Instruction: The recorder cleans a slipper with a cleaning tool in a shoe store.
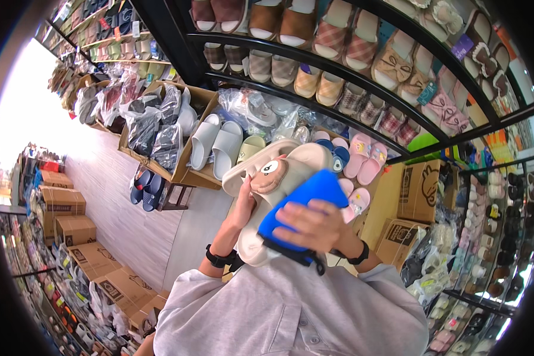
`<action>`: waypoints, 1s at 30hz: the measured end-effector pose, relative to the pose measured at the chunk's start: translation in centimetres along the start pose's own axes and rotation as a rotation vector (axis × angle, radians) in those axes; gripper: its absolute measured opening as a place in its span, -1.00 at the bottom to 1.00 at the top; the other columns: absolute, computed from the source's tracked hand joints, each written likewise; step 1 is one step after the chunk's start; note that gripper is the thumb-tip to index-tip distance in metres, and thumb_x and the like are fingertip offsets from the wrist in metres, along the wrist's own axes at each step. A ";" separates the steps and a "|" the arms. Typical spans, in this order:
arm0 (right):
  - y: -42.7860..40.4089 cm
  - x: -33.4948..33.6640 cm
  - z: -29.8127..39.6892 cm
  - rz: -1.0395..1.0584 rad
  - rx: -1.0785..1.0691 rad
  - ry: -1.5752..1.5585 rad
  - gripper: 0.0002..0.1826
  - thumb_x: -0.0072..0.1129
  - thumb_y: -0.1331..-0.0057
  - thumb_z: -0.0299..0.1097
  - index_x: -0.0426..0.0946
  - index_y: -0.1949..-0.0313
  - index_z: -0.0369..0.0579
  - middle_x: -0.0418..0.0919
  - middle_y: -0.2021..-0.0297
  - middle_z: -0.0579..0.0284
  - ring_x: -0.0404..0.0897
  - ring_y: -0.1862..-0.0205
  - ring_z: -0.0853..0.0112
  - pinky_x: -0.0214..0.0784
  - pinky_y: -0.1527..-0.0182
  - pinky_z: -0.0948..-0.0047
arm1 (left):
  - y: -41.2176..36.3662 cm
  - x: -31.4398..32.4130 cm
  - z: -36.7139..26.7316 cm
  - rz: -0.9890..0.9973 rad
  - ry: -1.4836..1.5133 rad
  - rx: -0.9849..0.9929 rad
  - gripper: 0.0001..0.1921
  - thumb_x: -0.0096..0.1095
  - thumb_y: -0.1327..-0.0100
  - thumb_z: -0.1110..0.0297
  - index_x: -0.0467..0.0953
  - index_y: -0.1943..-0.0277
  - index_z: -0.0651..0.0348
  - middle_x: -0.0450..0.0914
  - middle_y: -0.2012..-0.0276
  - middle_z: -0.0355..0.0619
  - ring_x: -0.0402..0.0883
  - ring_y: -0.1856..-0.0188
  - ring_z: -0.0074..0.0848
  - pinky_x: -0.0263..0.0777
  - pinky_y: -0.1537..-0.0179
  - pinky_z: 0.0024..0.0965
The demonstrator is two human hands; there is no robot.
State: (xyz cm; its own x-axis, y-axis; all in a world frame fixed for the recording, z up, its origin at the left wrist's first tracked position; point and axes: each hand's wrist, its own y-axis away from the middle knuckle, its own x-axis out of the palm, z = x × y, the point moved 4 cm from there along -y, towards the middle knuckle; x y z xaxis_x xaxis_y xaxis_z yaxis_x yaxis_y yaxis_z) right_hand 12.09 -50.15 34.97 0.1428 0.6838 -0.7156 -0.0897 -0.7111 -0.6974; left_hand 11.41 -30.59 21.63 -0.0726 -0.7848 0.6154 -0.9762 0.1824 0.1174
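My left hand [243, 205] holds a pair of beige foam slide slippers [249, 242] in front of my chest, its thumb against the strap. A brown cartoon animal face [270, 176] with a large eye decorates that strap. Over the right part of the slippers lies a bright blue cloth [325, 189] with a black edge and a small black loop. My right hand [309, 224], slightly blurred, lies over this cloth and grips it against the slippers. The cloth hides part of the pair. Each wrist wears a black band.
Past my hands stand grey slides [227, 144] and pink children's slippers [359, 155]. A carton of bagged footwear [160, 129] sits left of them, below a black-framed shoe rack [338, 62]. Cardboard boxes [124, 289] line the left side; more boxes [416, 191] stand right.
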 end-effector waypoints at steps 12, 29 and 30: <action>-1.2 0.6 1.7 -0.094 0.216 0.063 -0.68 0.19 -0.51 -0.17 0.74 -0.18 0.23 0.74 -0.20 0.29 0.65 -0.28 0.36 0.18 -0.48 0.25 | 0.1 3.1 -3.7 0.183 -0.101 -0.016 -0.10 -0.51 -0.65 -0.37 -0.01 -0.69 0.25 0.26 -0.60 -0.01 0.28 -0.59 -0.29 0.08 -0.63 -0.20; -3.9 1.1 2.9 -0.032 0.017 -0.090 -0.63 0.16 -0.50 -0.26 0.70 -0.25 0.26 0.70 -0.27 0.34 0.60 -0.35 0.42 0.16 -0.51 0.25 | 1.4 1.8 -4.7 0.136 -0.164 0.146 0.03 -0.36 -0.55 -0.50 -0.05 -0.69 0.29 0.25 -0.59 0.04 0.26 -0.60 -0.30 0.08 -0.61 -0.19; -4.0 1.2 3.1 -0.012 -0.015 -0.087 -0.61 0.18 -0.49 -0.26 0.69 -0.26 0.27 0.70 -0.26 0.36 0.61 -0.34 0.44 0.16 -0.52 0.27 | 1.7 1.5 -4.5 0.118 -0.165 0.137 0.03 -0.36 -0.55 -0.51 -0.04 -0.69 0.29 0.25 -0.59 0.04 0.26 -0.60 -0.30 0.08 -0.61 -0.19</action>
State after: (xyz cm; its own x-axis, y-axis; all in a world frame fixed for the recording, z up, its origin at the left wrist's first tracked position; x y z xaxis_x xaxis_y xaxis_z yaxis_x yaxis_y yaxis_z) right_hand 9.56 -45.99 36.73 0.0580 0.7036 -0.7083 -0.0735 -0.7045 -0.7059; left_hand 10.54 -28.79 26.31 -0.2089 -0.8511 0.4816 -0.9768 0.2053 -0.0610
